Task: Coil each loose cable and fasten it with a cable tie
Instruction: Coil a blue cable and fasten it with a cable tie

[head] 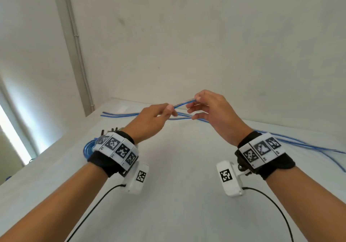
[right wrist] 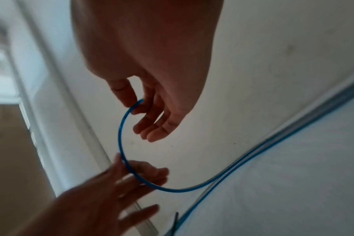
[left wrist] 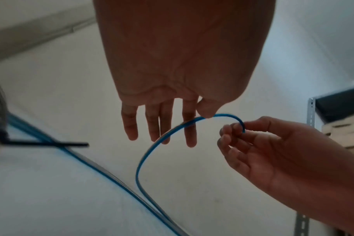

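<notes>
Both hands are raised over the white table (head: 177, 166) with a thin blue cable (head: 182, 104) arched between them. My left hand (head: 171, 110) pinches the cable between thumb and forefinger, its other fingers straight (left wrist: 202, 116). My right hand (head: 194, 101) pinches the cable's end between thumb and forefinger, a short way to the right (right wrist: 136, 104). From the left hand the blue cable (left wrist: 152, 151) loops down to the table. In the right wrist view the cable (right wrist: 120, 132) curves in a half circle between the two hands.
More loose blue cables (head: 119, 114) run along the table's back edge and off to the right (head: 299, 144). A coiled blue bundle (head: 89, 146) and black cable ties (head: 110, 130) lie behind my left wrist. A wall stands close behind; a metal shelf post (left wrist: 311, 111) is at the right.
</notes>
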